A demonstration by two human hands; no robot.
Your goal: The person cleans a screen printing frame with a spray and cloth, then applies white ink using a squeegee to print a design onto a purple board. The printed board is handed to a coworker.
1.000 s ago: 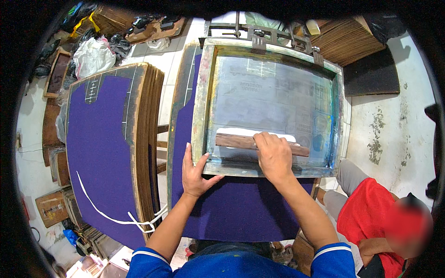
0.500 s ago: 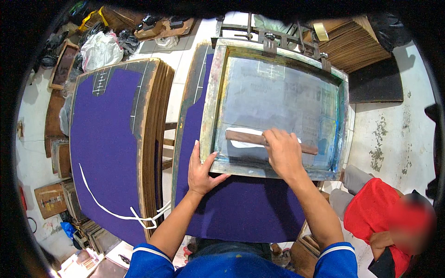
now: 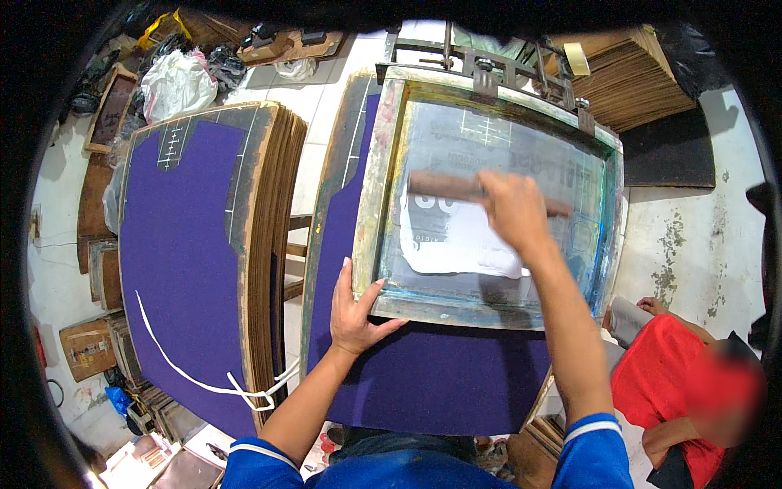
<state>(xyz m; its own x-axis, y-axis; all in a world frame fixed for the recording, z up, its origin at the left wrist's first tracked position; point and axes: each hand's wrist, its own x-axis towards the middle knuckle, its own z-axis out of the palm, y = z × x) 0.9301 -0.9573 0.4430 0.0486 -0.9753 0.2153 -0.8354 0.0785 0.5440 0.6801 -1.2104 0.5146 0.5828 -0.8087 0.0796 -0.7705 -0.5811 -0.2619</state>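
My right hand (image 3: 515, 208) is closed on the wooden handle of a squeegee (image 3: 448, 185), which lies across the mesh inside a screen printing frame (image 3: 456, 313). Motion slightly blurs both. White ink (image 3: 456, 248) covers the mesh on the near side of the squeegee, with parts of dark lettering showing around it. My left hand (image 3: 356, 314) rests at the frame's near left corner, fingers spread apart and touching the wood. Under the frame lies purple fabric (image 3: 440, 375) on a board; the part beneath the mesh is mostly hidden.
Metal hinge clamps (image 3: 485, 77) hold the frame's far edge. At left stands a stack of boards (image 3: 273, 179) topped with purple fabric (image 3: 191, 269) and a white cord (image 3: 183, 367). A person in red (image 3: 660, 367) sits at lower right. More boards (image 3: 619, 77) are piled at far right.
My right hand has pushed the squeegee away from me across the mesh, and the white ink now covers a wider area. My left hand has stayed at the corner.
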